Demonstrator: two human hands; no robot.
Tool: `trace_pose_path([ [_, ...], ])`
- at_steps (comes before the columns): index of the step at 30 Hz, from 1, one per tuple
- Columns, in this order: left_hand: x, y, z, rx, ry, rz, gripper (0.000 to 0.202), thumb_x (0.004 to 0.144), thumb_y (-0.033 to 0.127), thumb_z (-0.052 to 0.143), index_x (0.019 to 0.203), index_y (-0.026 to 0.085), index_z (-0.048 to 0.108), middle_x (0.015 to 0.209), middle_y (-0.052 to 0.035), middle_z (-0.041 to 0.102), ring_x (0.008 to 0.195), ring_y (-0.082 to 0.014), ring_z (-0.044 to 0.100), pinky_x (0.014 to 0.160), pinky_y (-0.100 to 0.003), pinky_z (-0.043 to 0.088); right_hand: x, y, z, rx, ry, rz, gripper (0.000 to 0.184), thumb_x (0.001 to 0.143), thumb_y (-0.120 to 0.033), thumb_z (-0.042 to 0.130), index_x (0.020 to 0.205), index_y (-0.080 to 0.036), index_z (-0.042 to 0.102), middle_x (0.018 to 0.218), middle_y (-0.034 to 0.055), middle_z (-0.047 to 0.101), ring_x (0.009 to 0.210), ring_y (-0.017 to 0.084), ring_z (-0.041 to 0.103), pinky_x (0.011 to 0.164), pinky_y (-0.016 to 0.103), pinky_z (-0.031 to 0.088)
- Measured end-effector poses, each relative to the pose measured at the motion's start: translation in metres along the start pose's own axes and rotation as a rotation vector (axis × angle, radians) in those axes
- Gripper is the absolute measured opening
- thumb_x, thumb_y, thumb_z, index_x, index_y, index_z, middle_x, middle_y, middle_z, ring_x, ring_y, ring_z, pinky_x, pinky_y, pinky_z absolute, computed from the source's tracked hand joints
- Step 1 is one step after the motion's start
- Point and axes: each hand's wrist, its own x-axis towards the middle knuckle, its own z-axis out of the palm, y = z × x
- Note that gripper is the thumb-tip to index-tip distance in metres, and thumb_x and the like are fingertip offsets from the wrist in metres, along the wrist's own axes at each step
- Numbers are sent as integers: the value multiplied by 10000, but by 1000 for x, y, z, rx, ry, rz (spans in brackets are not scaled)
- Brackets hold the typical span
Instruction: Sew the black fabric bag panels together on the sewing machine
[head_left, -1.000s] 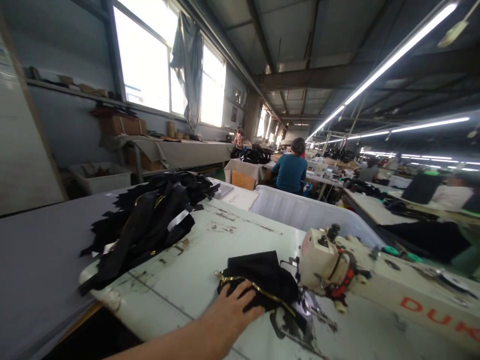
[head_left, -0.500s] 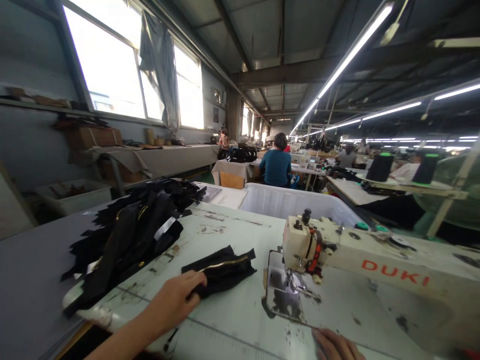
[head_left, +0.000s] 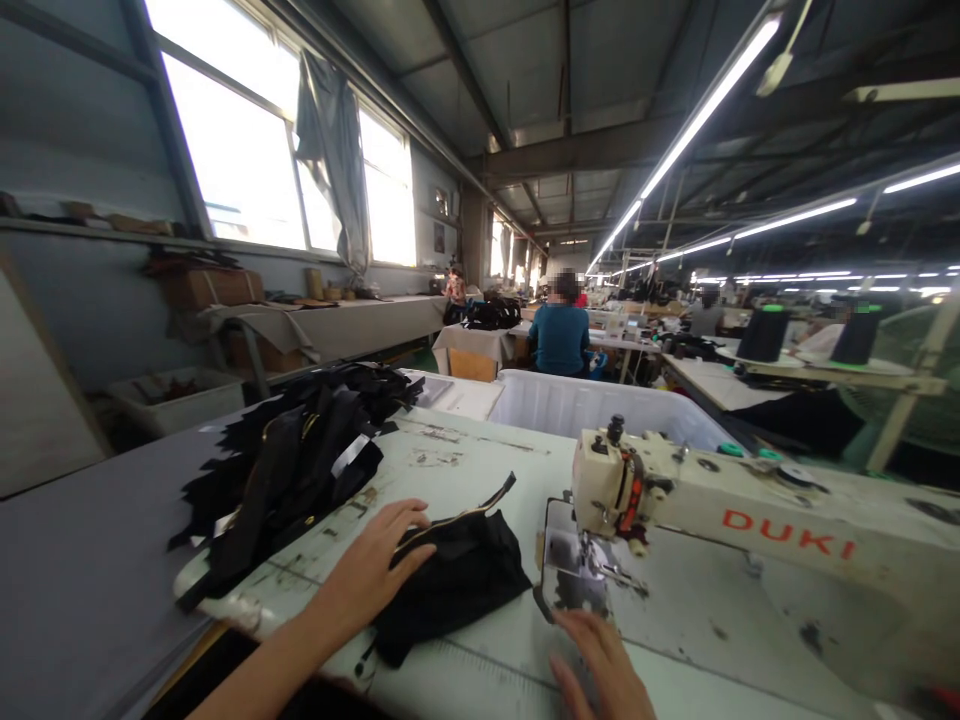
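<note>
A black fabric piece with a gold-toothed zipper (head_left: 457,565) lies partly spread on the pale machine table (head_left: 480,440). Its zipper edge slants up at the far side. My left hand (head_left: 386,555) is closed on the piece's upper left edge, thumb on top; the fingertips are partly hidden. My right hand (head_left: 600,660) is open, thumb and fingers apart, at the table's near side. It is right of the fabric and just in front of the sewing machine's needle plate (head_left: 562,555). The white sewing machine (head_left: 705,515) marked DUKI stands to the right.
A heap of black zippered pieces (head_left: 300,460) covers the table's left end. Behind the table sits a white plastic bin (head_left: 600,400). Black thread cones (head_left: 763,333) stand at the right. A person in a blue top (head_left: 561,338) sits further back.
The zippered piece has been turned and spread nearer to me, its zipper edge lifted. My left hand has shifted slightly right. My right hand has come further into view, moving left and up.
</note>
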Motion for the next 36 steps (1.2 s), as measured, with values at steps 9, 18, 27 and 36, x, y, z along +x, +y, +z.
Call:
trace_pose_path([
  [9, 52, 24, 29, -240, -159, -14, 219, 831, 349, 601, 896, 154, 678, 858, -39, 673, 839, -218, 603, 803, -318, 445, 117, -48, 32, 334, -191, 253, 287, 896, -381, 562, 1052, -175, 687, 997, 79, 714, 954, 252, 663, 843, 345, 513],
  [18, 9, 66, 0, -650, -337, -60, 428, 801, 538, 652, 921, 128, 624, 780, -3, 582, 724, -152, 529, 648, -226, 391, 105, -88, -13, 562, -154, 349, 240, 822, -368, 686, 672, -187, 633, 668, -27, 599, 657, 139, 566, 609, 198, 434],
  [27, -15, 96, 4, -604, -126, 68, 389, 913, 470, 562, 692, 149, 558, 772, -12, 507, 730, -151, 474, 663, -241, 350, 85, -105, -41, 622, 6, 257, 198, 861, -406, 631, 776, -252, 723, 754, -5, 670, 751, 169, 635, 695, 199, 472],
  [36, -27, 123, 9, -546, -90, 72, 260, 819, 426, 702, 874, 175, 656, 801, -12, 608, 739, -166, 530, 676, -238, 389, 67, -115, -51, 499, 12, 200, 209, 868, -430, 615, 806, -250, 702, 731, -6, 659, 680, 147, 634, 658, 191, 483],
])
